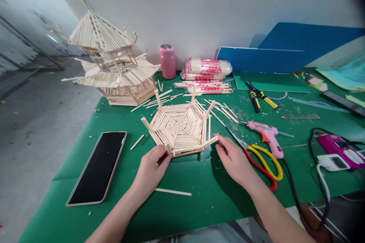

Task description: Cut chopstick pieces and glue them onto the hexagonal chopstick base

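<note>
A six-sided platform of thin wooden sticks [178,125] lies on the green table, its sticks laid in a web pattern, with short stick posts rising at the corners. My left hand [154,165] is closed around the post at the near-left corner, thumb and fingers pinching it. At the near-right corner, my right hand [232,157] has its fingertips on the end of another post [210,142], which leans outward. A single loose stick [173,192] rests on the table in front of the platform.
Left stand a stick pagoda [111,68] and a phone [98,167]. Behind are a pink bottle [167,62] and wrapped stick bundles [207,69]. Scissors [264,163], a pink glue gun [266,136], wire cutters [261,98] and a power strip with cables [339,150] lie right.
</note>
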Motion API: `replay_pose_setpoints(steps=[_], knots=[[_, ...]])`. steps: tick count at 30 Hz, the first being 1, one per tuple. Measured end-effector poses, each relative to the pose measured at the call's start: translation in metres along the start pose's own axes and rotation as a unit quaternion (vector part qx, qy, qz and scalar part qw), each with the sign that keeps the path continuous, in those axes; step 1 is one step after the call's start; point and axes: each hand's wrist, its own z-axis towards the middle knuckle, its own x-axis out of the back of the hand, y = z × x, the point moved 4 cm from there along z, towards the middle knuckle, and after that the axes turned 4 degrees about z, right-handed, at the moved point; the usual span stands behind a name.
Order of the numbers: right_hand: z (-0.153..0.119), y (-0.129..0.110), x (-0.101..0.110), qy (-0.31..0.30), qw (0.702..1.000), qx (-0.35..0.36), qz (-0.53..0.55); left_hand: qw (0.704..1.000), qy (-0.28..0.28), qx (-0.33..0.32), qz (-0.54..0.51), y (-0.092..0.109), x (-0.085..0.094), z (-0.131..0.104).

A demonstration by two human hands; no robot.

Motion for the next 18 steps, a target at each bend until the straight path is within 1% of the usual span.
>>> replay_pose_setpoints(steps=[3, 5, 12, 18], knots=[[0.005, -0.006, -0.011, -0.028, 0.997, 0.033, 0.058, 1.000, -0.002, -0.002, 0.009, 0.007, -0.002, -0.005], [0.010, -0.006, -0.013, -0.037, 0.995, 0.043, 0.087, 1.000, -0.003, -0.007, 0.009, 0.014, -0.004, -0.010], [0.034, 0.007, -0.011, -0.059, 0.988, 0.049, 0.135, 1.000, 0.004, -0.030, -0.003, 0.039, -0.020, -0.026], [0.059, 0.008, -0.012, -0.087, 0.981, 0.040, 0.166, 0.999, -0.032, -0.016, -0.017, 0.054, -0.039, -0.026]])
